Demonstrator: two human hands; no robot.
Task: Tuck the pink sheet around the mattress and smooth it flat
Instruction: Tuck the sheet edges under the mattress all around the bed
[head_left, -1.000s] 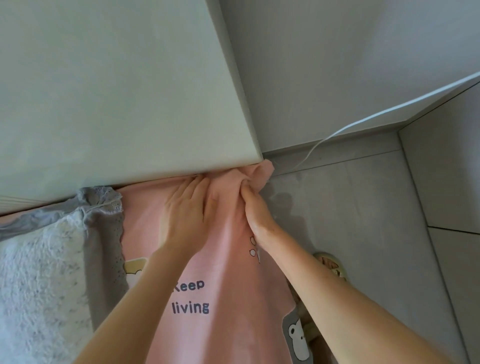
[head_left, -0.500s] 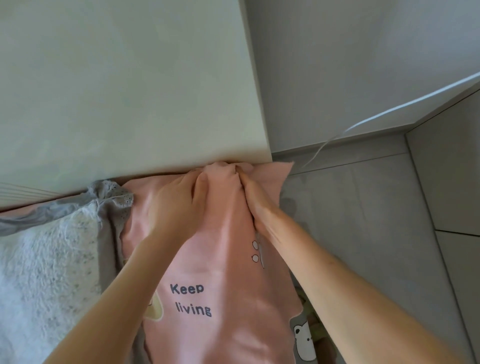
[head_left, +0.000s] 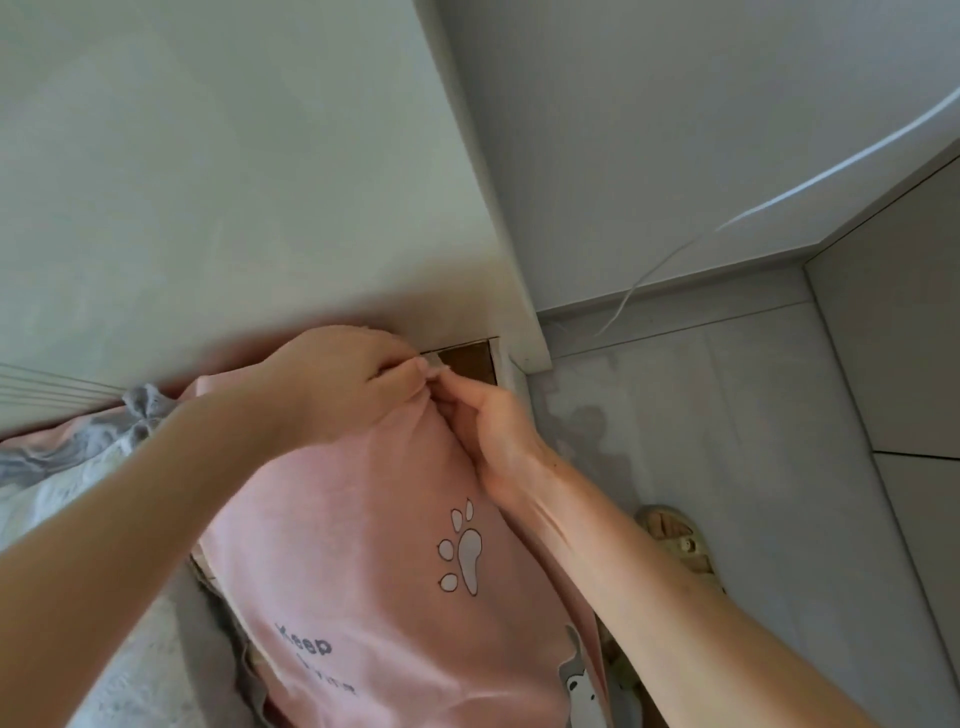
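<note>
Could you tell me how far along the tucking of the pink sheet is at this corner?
Done: the pink sheet is drawn up to the corner by the headboard.
In hand: the left hand and right hand both pinch its top edge there, beside a brown gap.
Left: the fabric is still bunched and wrinkled, not smoothed; whether any edge is tucked under cannot be seen.

The sheet (head_left: 374, 545) was pink, printed with a white paw print outlined in dark, dark grey lettering reading "Keep", and a white-and-grey bear at its lower edge. The blanket (head_left: 78, 467) beside it was grey and white. The headboard (head_left: 208, 182) was pale cream, the wall (head_left: 649, 130) light grey, the floor tiles (head_left: 753, 415) grey, the cable (head_left: 831, 171) white, and the sandal (head_left: 675, 540) beige.
</note>
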